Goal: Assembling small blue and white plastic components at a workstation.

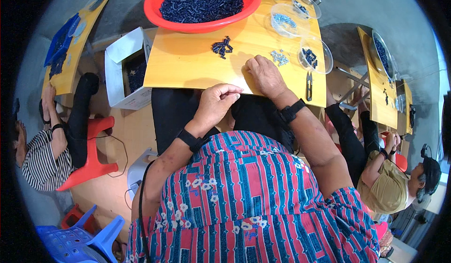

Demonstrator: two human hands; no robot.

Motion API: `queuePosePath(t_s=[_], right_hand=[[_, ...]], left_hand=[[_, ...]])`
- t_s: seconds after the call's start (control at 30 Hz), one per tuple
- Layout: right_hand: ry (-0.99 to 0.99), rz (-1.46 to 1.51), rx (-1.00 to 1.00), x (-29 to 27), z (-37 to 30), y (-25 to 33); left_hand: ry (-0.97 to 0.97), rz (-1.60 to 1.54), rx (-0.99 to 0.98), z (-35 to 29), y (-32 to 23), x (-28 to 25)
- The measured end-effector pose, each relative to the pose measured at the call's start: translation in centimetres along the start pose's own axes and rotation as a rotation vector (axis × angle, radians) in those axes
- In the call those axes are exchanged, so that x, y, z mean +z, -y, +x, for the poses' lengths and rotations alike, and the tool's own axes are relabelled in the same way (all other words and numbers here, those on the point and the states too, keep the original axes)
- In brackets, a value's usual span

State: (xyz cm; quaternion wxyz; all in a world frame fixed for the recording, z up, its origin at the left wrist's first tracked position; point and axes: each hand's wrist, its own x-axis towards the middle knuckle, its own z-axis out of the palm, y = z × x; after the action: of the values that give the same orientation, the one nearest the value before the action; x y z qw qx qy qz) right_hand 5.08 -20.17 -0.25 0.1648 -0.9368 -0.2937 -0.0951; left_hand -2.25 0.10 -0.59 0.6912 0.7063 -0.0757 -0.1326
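My left hand (217,104) is at the table's front edge, thumb and forefinger pressed together; anything between them is too small to make out. Curled on the yellow table (183,56) is my right hand (267,77), its fingertips bent down and mostly hidden. Just beyond it lies a loose cluster of small pale-blue and silvery pieces (279,58). A little pile of short dark tube-like pieces (222,47) rests farther left. To the right are a pair of black thread snips (309,86) and a clear round tub (326,56) with more dark pieces.
A large red basin (155,4) heaped with dark pieces stands at the back. Clear tubs (275,25) line the right side. Left of the table sits an open white box (120,70). Co-workers sit on both sides, near a red stool (96,143) and a blue stool (66,244).
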Motion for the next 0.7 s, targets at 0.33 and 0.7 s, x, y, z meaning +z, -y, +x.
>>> queuePosePath(t_s=[0.33, 0.7], right_hand=[[0.068, 1.348, 0.479, -1.5, -1.9, 4.7], [0.041, 1.215, 0.388, -1.4, -1.9, 6.0]], left_hand=[[-0.107, -0.141, 0.088, 0.1, 0.1, -0.4], [-0.077, -0.208, 0.13, 0.2, -0.3, -0.1]])
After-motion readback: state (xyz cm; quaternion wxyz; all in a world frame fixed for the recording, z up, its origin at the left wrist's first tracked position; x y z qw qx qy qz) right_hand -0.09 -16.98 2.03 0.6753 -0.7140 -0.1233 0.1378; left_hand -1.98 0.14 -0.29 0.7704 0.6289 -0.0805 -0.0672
